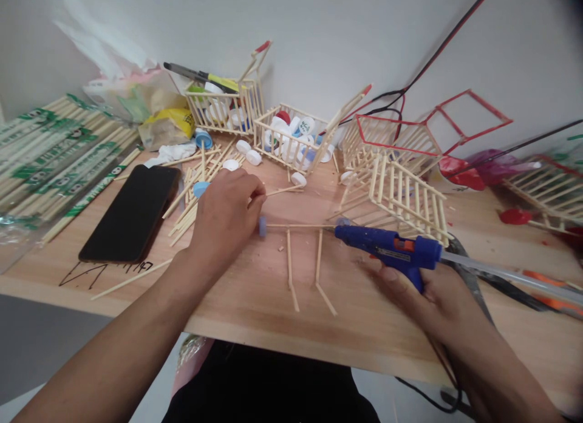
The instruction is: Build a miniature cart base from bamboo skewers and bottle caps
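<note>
My right hand (423,295) grips a blue hot glue gun (387,244), a clear glue stick (501,274) running out of its back. The nozzle points left, close to the right end of a thin crossbar stick (300,226). Two bent stick legs (289,259) extend from that crossbar toward the table's front edge. Translucent bluish discs, cap-like, stand at its left end (263,226) and near its right end (342,222). Just above the left disc, my left hand (228,204) has its fingers curled together; what they hold, if anything, is hidden. A short stick (286,190) shows beyond its fingertips.
Behind stand small stick-built carts (223,110), two filled with bottle caps (289,138), others with red edging (396,128). Loose sticks (186,210), a black phone (130,213) and packaged chopsticks (59,150) lie left. Black cables (401,95) run along the wall.
</note>
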{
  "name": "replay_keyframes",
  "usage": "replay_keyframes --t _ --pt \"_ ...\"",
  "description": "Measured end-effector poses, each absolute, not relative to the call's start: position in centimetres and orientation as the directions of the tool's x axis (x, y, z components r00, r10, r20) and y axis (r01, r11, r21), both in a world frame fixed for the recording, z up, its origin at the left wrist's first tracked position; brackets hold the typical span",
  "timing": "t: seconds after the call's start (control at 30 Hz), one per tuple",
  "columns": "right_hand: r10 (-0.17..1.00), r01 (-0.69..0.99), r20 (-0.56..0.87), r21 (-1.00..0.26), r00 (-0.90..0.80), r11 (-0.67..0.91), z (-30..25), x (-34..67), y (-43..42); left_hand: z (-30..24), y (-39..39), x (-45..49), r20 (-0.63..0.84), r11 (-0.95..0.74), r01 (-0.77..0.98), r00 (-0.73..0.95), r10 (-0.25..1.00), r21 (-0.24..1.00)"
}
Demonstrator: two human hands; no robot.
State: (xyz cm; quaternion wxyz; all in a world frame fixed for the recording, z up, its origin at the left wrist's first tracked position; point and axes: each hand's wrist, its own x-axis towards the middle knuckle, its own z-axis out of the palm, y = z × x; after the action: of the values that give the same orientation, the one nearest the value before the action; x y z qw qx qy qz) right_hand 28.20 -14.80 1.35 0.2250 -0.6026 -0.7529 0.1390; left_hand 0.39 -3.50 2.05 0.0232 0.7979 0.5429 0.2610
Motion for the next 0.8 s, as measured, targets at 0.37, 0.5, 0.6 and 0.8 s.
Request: replay_keyframes --t 0.37,0.5,0.6,0.8 --pt "0.967 0.835 0.180 -0.492 -0.177 0.245 1.28 28.04 -14.77 1.98 -3.48 0.44 0.397 -0.413 0.859 0.281 0.874 0.302" --pt "0.971 0.837 0.175 -0.495 -0.166 0.232 1.14 28.06 -14.79 2.03 -3.50 0.44 0.401 -0.416 0.856 0.281 0.872 0.305" --pt "0.971 0.823 0.179 -0.519 -0.159 0.230 1.07 28.15 -14.73 2.09 -3.53 0.45 0.405 -0.415 0.855 0.276 0.871 0.310" --pt "0.999 0.536 0.028 -0.843 -0.031 0.040 1.50 27.87 -15.26 1.91 -3.42 0.32 0.426 -0.419 0.857 0.273 0.863 0.299"
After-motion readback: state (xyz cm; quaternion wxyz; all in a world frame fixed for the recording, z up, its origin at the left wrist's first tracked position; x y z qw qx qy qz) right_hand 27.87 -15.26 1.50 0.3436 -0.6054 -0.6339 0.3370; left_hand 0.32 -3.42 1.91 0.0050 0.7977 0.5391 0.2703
